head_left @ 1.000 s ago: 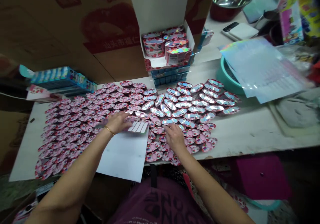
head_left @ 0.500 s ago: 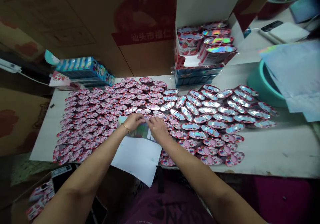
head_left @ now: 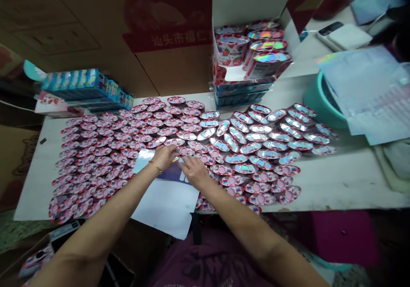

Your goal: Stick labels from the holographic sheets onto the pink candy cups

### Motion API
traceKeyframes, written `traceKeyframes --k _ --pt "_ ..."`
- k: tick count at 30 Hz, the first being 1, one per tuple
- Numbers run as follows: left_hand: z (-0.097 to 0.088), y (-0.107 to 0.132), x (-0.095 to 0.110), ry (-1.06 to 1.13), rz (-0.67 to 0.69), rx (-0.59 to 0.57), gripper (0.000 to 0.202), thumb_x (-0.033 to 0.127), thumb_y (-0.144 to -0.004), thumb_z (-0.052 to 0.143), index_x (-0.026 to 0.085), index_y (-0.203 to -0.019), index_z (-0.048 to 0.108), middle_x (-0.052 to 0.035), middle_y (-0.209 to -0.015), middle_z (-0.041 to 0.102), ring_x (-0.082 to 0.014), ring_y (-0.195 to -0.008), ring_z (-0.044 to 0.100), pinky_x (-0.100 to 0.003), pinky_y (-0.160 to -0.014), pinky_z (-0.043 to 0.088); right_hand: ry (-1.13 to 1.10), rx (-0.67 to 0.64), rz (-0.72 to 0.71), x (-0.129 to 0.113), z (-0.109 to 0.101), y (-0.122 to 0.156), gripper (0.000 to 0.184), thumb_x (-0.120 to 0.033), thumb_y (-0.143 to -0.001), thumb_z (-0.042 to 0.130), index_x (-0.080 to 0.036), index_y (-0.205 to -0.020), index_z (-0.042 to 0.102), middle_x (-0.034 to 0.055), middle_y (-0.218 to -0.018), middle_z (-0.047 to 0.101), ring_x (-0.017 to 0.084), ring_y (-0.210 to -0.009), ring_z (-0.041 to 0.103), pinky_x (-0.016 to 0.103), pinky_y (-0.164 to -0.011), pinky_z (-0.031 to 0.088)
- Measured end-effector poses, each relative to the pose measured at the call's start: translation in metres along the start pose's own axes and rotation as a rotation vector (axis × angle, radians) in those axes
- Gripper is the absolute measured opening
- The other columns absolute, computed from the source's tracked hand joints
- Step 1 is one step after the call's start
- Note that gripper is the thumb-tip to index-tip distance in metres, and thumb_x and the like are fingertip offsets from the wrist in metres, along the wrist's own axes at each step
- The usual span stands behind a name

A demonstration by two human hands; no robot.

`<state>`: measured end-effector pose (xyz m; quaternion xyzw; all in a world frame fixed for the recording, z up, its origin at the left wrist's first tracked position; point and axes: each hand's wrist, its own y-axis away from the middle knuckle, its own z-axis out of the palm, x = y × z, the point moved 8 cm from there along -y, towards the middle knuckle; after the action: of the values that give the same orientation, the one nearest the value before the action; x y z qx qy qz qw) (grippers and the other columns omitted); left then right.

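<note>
My left hand (head_left: 165,158), with a bracelet at its wrist, is closed in a pinch at the upper part of a sticker sheet (head_left: 166,206). A small rainbow glint shows at its fingertips. My right hand (head_left: 194,170) has its fingers bent together on the same sheet, close beside the left. The sheet has a bare white lower part and a shiny dark upper band, and its lower edge hangs past the table. Around it stand oval cups packed in rows: pink-topped cups (head_left: 101,151) on the left and silver-topped cups (head_left: 235,158) on the right.
Behind the rows stand stacked blue boxes (head_left: 77,84) and an open carton (head_left: 219,71) filled with similar cups. Large brown cartons (head_left: 173,75) form the back wall. At right, shiny sheets (head_left: 371,90) lie over a teal bucket (head_left: 315,101), near a white device (head_left: 349,37).
The view has shifted a little, so everything sits further left. Both hands stay at the sheet's upper part, and my right hand's fingers have moved slightly apart from the left's.
</note>
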<state>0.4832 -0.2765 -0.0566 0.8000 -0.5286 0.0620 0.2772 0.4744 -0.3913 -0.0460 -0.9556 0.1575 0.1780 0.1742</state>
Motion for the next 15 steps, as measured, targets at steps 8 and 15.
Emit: traceKeyframes --k 8,15 --pt "-0.007 0.005 0.029 -0.12 0.219 0.237 0.021 0.029 -0.08 0.046 0.019 -0.083 0.064 -0.0074 -0.091 0.066 -0.0225 -0.091 0.056 -0.04 -0.086 0.033 -0.718 0.189 0.406 0.018 -0.07 0.023 0.013 -0.022 -0.081 0.05 -0.02 -0.081 0.063 0.0024 -0.083 0.062 0.013 -0.082 0.053 0.027 -0.075 0.041" --pt "0.014 0.044 0.127 0.638 0.213 -0.07 0.035 0.036 -0.085 0.037 0.018 -0.107 0.058 -0.0056 -0.098 0.064 -0.0161 -0.091 0.057 -0.029 -0.082 0.042 -1.235 0.414 1.04 0.084 -0.092 0.128 0.015 -0.032 -0.07 0.061 -0.02 -0.077 0.066 0.0001 -0.074 0.064 0.013 -0.07 0.056 0.027 -0.069 0.042"
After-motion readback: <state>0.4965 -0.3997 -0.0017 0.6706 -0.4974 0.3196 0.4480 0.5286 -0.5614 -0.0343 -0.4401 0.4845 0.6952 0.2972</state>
